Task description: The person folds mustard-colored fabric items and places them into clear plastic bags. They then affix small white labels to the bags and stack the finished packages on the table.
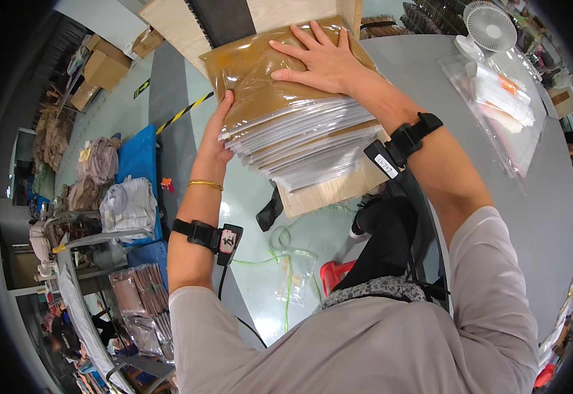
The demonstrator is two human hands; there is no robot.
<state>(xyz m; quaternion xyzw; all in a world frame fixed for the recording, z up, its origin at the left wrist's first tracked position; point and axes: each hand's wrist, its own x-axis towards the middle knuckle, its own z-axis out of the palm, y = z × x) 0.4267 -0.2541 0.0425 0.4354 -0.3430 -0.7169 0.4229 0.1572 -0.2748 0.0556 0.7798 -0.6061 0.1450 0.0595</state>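
In front of me a tall stack of flat clear plastic packages (299,141) with brown contents rests on a light wooden board (339,186). My right hand (322,60) lies flat on the top package, fingers spread. At the stack's left edge is my left hand (222,128), its thumb on the top package's side and its other fingers mostly hidden beneath or behind the packages. Along the near side, the white and clear edges of the packages fan out in layers.
A grey table (496,217) curves along my right, bearing clear plastic bags (500,98) and a white fan (490,26). Cardboard boxes (106,65) stand far left. Nearer are a blue cart (136,177) with folded garments and a metal-framed rack (96,238). A red stool (333,274) stands below.
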